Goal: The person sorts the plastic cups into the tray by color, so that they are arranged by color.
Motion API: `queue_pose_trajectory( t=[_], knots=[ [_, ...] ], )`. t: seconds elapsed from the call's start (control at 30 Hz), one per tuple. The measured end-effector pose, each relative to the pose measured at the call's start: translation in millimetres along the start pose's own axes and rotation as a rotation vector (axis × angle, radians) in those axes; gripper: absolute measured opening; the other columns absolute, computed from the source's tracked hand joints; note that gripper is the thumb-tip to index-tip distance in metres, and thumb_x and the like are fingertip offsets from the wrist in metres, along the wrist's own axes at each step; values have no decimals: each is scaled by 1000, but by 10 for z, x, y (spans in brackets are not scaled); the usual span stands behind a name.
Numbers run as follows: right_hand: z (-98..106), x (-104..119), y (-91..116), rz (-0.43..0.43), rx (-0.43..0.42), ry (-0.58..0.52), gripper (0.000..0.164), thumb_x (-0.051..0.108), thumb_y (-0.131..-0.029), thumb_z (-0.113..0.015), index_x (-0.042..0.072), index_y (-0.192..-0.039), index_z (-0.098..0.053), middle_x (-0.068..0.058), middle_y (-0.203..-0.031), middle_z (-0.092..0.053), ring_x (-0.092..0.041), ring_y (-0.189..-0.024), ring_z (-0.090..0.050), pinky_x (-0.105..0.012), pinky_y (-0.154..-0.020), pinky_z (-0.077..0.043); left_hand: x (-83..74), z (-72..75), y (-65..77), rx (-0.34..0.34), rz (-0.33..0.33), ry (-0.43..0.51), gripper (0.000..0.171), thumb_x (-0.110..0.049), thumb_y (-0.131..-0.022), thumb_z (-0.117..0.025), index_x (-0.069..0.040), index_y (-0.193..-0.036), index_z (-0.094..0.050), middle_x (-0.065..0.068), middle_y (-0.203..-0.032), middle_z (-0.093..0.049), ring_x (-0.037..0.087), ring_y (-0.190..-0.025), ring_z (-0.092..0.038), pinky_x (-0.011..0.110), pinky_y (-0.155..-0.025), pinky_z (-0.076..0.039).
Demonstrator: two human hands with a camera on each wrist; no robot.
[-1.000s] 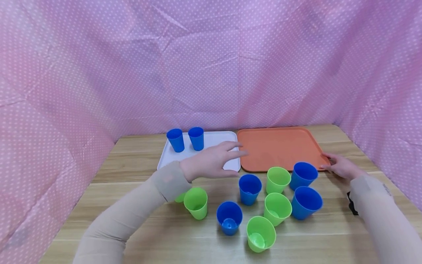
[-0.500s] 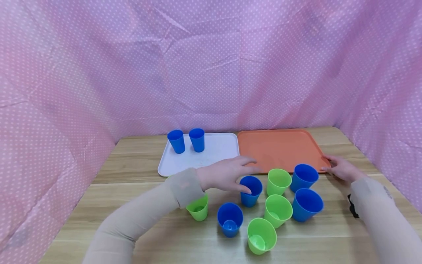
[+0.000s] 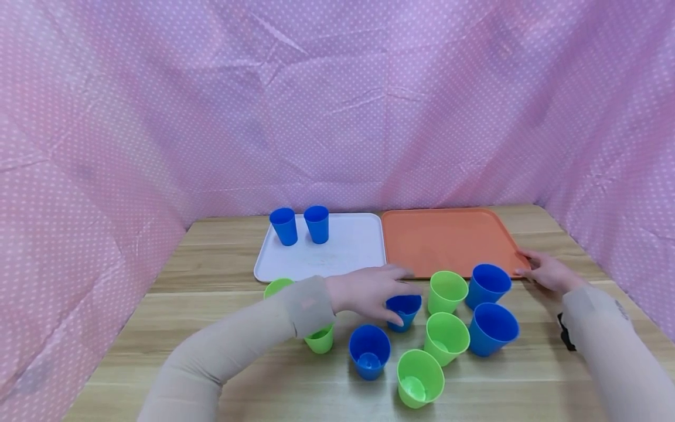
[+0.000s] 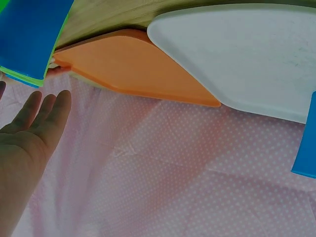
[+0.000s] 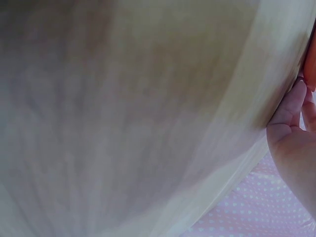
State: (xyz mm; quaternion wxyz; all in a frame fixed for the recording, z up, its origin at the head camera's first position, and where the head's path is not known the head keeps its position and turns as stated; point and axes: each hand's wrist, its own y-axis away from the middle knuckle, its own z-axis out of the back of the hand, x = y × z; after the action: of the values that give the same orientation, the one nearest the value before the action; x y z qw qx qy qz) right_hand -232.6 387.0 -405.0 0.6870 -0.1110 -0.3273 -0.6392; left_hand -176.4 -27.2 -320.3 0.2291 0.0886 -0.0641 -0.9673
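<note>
In the head view my left hand (image 3: 371,291) reaches over a blue cup (image 3: 409,315), thumb on the near side and fingers over its far rim. The left wrist view shows the fingers (image 4: 55,116) spread and fairly straight, close by a blue cup (image 4: 29,34) with green showing behind it. My right hand (image 3: 551,273) holds the near right corner of the orange tray (image 3: 443,240) between thumb and fingers. In the right wrist view the thumb (image 5: 291,101) lies right at the edge of the tray (image 5: 311,64).
A white tray (image 3: 350,243) adjoins the orange one on the left, bearing two upright blue cups (image 3: 285,228). Several green cups (image 3: 447,337) and blue cups (image 3: 493,329) stand upright nearby on the wooden table (image 3: 205,293). My left sleeve partly covers two green cups. A pink dotted curtain (image 3: 337,117) surrounds the table.
My left hand has moved from over the white tray, rightward and toward me, down to the blue cup. My right hand has stayed at the orange tray's corner.
</note>
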Motion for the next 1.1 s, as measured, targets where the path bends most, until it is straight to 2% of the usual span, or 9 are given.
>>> queue_pose_trajectory(
  t=[0.2,0.6,0.93,1.1],
  knots=[
    [1,4,12,3,-7,37,88,44,-92,-57,-15,-142,-16,-49,-137,-15,-63,-126,-17,-71,-101,-18,-17,-25,-17,35,21,12,63,-43,-87,-64,-24,-143,-42,7,-149,-36,19,-136,-36,30,-110,-37],
    [12,8,19,-6,-2,28,90,48,-91,-56,-13,-143,-15,-48,-138,-13,-63,-126,-14,-72,-101,-16,-34,-42,-34,85,26,0,62,-38,-88,-66,-23,-143,-43,4,-147,-39,17,-133,-40,30,-107,-40],
    [-6,18,25,9,-1,34,84,40,-93,-57,-15,-142,-16,-49,-137,-15,-62,-126,-18,-71,-101,-20,-33,-47,-51,94,21,-8,59,-31,-90,-65,-25,-143,-42,3,-144,-43,16,-130,-44,28,-104,-42],
    [2,25,25,-1,-6,34,88,44,-92,-57,-14,-142,-15,-49,-137,-15,-62,-125,-17,-72,-101,-18,-30,-33,-56,93,15,-5,59,-29,-88,-67,-25,-142,-43,3,-142,-45,16,-126,-49,26,-102,-44]
  ],
)
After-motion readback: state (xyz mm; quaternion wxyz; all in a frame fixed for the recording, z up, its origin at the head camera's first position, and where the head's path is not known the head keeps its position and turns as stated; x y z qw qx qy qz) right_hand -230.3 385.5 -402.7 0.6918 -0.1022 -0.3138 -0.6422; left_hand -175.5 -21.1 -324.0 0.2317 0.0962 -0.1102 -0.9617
